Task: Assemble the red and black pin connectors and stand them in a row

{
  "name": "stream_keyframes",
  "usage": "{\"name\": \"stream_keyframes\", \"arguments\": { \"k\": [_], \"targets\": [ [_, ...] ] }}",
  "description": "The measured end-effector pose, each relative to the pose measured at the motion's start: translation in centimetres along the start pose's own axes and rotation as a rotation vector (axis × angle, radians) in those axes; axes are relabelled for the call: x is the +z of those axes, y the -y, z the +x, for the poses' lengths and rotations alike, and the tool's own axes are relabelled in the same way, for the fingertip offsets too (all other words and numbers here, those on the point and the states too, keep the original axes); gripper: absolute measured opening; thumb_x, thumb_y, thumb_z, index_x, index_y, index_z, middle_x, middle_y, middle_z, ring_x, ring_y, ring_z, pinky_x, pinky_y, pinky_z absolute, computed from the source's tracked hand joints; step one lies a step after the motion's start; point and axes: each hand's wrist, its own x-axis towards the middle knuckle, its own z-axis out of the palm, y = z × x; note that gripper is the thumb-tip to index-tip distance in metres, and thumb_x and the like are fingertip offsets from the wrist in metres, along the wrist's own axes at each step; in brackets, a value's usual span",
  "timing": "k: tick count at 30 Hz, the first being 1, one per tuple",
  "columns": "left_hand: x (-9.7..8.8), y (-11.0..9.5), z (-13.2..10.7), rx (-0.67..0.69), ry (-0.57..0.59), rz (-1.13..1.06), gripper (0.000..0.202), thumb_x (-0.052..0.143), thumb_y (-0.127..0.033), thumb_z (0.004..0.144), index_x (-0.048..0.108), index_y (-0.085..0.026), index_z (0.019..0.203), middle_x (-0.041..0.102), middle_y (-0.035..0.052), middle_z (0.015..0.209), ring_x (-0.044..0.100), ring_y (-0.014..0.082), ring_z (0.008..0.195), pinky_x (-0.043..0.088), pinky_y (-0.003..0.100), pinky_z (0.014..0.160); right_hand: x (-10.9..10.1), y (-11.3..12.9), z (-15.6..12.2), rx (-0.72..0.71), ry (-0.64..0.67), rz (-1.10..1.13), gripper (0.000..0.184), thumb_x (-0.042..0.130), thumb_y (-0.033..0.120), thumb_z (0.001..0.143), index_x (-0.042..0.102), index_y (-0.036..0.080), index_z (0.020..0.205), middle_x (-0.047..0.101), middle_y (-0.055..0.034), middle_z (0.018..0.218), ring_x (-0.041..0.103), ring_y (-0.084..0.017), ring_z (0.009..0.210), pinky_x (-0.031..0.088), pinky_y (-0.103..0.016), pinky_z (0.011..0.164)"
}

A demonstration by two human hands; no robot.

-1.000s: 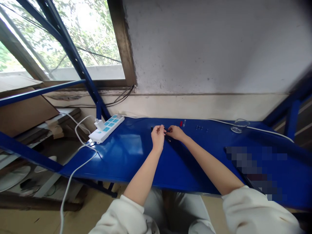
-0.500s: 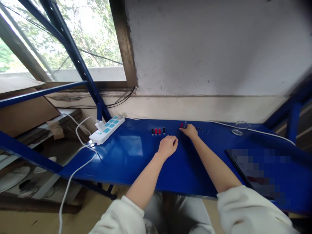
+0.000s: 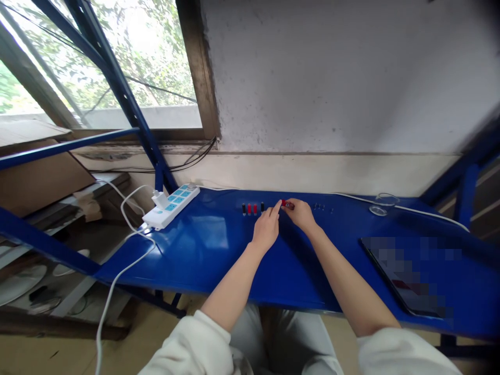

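Note:
My left hand (image 3: pixel 267 227) reaches forward over the blue table, fingertips pinched at the left end of a small red cylinder (image 3: pixel 283 202). From the other side my right hand (image 3: pixel 301 214) closes its thumb and fingers on the same piece, covering its right end. The two hands almost meet, just above the tabletop. Left of them stand several small upright cylinders in a row: a black cylinder (image 3: pixel 244 209), two red cylinders (image 3: pixel 252 209) and a thinner black cylinder (image 3: pixel 262 207). Small dark parts (image 3: pixel 319 207) lie right of my right hand, too small to name.
A white power strip (image 3: pixel 172 207) with a plug and cable lies at the left. A black tablet (image 3: pixel 402 281) rests at the right, with clear round objects (image 3: pixel 380 207) behind it. A white cable (image 3: pixel 429 214) runs along the back edge by the wall.
My right hand has moved slightly left and now holds the red cylinder, which stood beside it. My left hand has reached forward, and its fingers have come to the piece.

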Motion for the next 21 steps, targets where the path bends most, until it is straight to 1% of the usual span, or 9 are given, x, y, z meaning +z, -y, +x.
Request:
{"name": "stream_keyframes", "arguments": {
  "k": [2,3,6,9,11,14,16,18,21],
  "targets": [
    [-0.1,0.0,0.0,0.011,0.031,0.011,0.046,0.027,-0.017,0.088,0.029,-0.025,0.133,0.054,0.0068,0.11,0.051,0.0167,0.098,0.044,0.028,0.081,-0.4,0.3,-1.3,-0.15,0.009,-0.008,0.018,0.051,0.025,0.076,0.063,0.02,0.089,0.064,-0.0039,0.078,0.056,-0.015,0.071,0.038,-0.024,0.064],
    [-0.1,0.0,0.0,0.015,0.051,0.014,0.046,0.027,-0.017,0.088,0.03,-0.025,0.133,0.054,0.0068,0.11,0.052,0.0167,0.098,0.044,0.028,0.08,-0.5,0.4,-1.8,-0.196,0.006,-0.026,0.018,0.049,0.021,0.077,0.063,0.019,0.088,0.063,-0.0047,0.079,0.055,-0.015,0.071,0.037,-0.024,0.064],
    [0.1,0.1,-0.1,0.004,0.073,-0.008,0.039,0.031,-0.02,0.088,0.043,-0.023,0.125,0.057,0.0069,0.107,0.053,0.0167,0.096,0.044,0.028,0.08,-0.4,0.5,-2.9,-0.263,0.014,-0.081,0.018,0.044,0.014,0.076,0.062,0.017,0.08,0.06,-0.0061,0.075,0.053,-0.015,0.07,0.036,-0.024,0.062],
    [0.5,0.4,-0.1,-0.048,0.006,-0.094,0.03,0.036,-0.023,0.087,0.056,-0.021,0.11,0.06,0.0061,0.101,0.054,0.0164,0.095,0.044,0.029,0.083,-0.1,0.4,-3.2,-0.306,0.039,-0.033,0.018,0.044,0.016,0.078,0.063,0.018,0.078,0.059,-0.0055,0.073,0.053,-0.015,0.068,0.036,-0.023,0.062],
    [0.7,0.6,0.0,-0.118,-0.068,-0.186,0.027,0.038,-0.023,0.087,0.059,-0.021,0.102,0.062,0.0053,0.097,0.057,0.0159,0.092,0.045,0.029,0.083,0.0,0.3,-3.2,-0.291,0.027,0.047,0.019,0.045,0.024,0.082,0.064,0.019,0.081,0.061,-0.0052,0.074,0.054,-0.015,0.068,0.038,-0.023,0.063],
    [0.8,1.0,0.2,-0.244,-0.191,-0.321,0.025,0.042,-0.027,0.085,0.06,-0.02,0.1,0.064,0.0055,0.095,0.06,0.0158,0.087,0.048,0.029,0.079,0.2,0.0,-3.2,-0.175,-0.008,0.12,0.027,0.045,0.038,0.083,0.064,0.02,0.088,0.064,-0.0054,0.075,0.056,-0.015,0.066,0.039,-0.023,0.062],
    [0.7,1.0,0.3,-0.304,-0.249,-0.388,0.025,0.044,-0.028,0.084,0.06,-0.02,0.101,0.064,0.0058,0.094,0.061,0.0157,0.085,0.049,0.029,0.076,0.4,-0.2,-3.2,-0.126,-0.019,0.121,0.03,0.044,0.041,0.083,0.064,0.019,0.091,0.064,-0.0059,0.076,0.057,-0.016,0.066,0.039,-0.024,0.062],
    [0.7,1.0,0.4,-0.334,-0.268,-0.434,0.024,0.046,-0.029,0.083,0.06,-0.02,0.101,0.065,0.0057,0.092,0.062,0.0154,0.082,0.05,0.029,0.074,0.5,-0.5,-3.2,-0.128,-0.028,0.117,0.03,0.043,0.039,0.084,0.064,0.019,0.092,0.065,-0.0064,0.077,0.058,-0.017,0.068,0.039,-0.024,0.062],
    [0.8,0.9,0.4,-0.348,-0.243,-0.471,0.022,0.047,-0.028,0.082,0.06,-0.02,0.099,0.066,0.0056,0.09,0.063,0.0149,0.078,0.05,0.029,0.072,0.8,-0.8,-3.2,-0.145,-0.047,0.116,0.03,0.042,0.037,0.084,0.064,0.018,0.092,0.065,-0.0069,0.079,0.058,-0.017,0.071,0.04,-0.024,0.064]
  ]
}}
